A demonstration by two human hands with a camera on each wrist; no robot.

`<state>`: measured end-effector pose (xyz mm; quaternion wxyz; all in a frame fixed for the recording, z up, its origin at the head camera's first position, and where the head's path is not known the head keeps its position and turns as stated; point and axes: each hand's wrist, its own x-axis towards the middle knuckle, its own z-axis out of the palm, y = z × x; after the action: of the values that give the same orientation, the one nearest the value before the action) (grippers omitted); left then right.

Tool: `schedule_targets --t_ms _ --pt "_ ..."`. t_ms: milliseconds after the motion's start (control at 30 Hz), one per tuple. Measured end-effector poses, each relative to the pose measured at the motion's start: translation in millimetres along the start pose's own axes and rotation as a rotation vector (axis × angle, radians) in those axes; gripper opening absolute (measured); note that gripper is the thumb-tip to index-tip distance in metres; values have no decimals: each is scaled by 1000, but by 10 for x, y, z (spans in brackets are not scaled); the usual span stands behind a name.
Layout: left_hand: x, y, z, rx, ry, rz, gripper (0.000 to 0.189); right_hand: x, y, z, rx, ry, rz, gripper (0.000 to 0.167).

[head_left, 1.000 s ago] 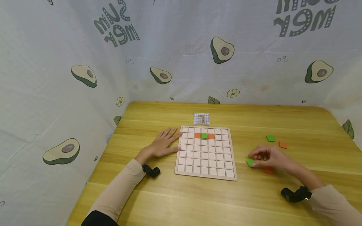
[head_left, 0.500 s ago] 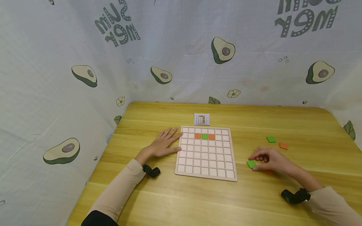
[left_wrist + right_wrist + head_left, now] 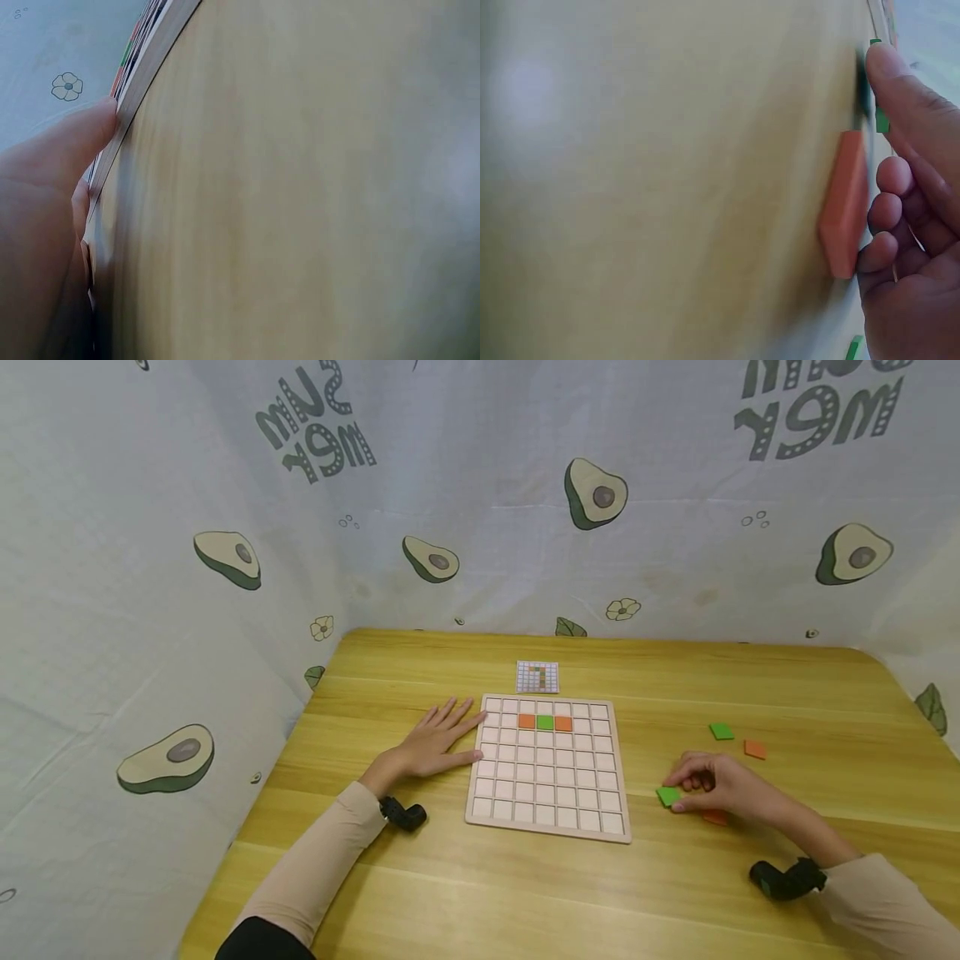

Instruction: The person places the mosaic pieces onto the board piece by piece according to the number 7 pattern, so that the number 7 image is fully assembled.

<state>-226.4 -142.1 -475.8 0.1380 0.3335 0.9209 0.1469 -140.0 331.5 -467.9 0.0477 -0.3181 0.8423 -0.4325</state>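
My left hand [image 3: 431,745] lies spread on the table, its thumb and a fingertip touching the left rim of a pale wooden grid board [image 3: 545,833]. In its row second from the top are an orange tile [image 3: 527,722], a green tile [image 3: 545,722] and another orange tile [image 3: 563,723]. To the right of the board, my right hand [image 3: 712,783] pinches a green square tile [image 3: 667,796] between thumb and index finger; the other fingers are curled. In the right wrist view, the thumb covers part of this tile [image 3: 883,121]. Beneath the hand lies a partly hidden orange tile [image 3: 843,206].
Beyond the right hand, a loose green tile [image 3: 722,732] and an orange tile [image 3: 754,749] lie on the wooden table [image 3: 480,902]. A small printed pattern card [image 3: 537,677] sits behind the board. A white avocado-print cloth [image 3: 495,577] hangs at the back and left.
The right thumb and fingers have shifted slightly around the green tile, which remains at nearly the same spot. The left hand stays in place, and the head view has shifted a little.
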Motion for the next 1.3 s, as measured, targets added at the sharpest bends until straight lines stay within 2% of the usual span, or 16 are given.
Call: schedule_targets --t_ms 133,300,633,900,1300 --pt "9 -18 11 4 1 5 74 55 -54 -24 -44 27 44 22" --pt "19 -40 23 12 3 10 74 174 -164 -26 -91 68 31 24" --pt "30 -42 25 10 -7 6 74 502 -366 42 -78 133 120 19" --pt "15 -35 20 3 -6 3 74 789 -370 146 -137 165 135 20" --pt "26 -45 24 5 -1 -1 74 1100 -311 317 -64 180 237 23"
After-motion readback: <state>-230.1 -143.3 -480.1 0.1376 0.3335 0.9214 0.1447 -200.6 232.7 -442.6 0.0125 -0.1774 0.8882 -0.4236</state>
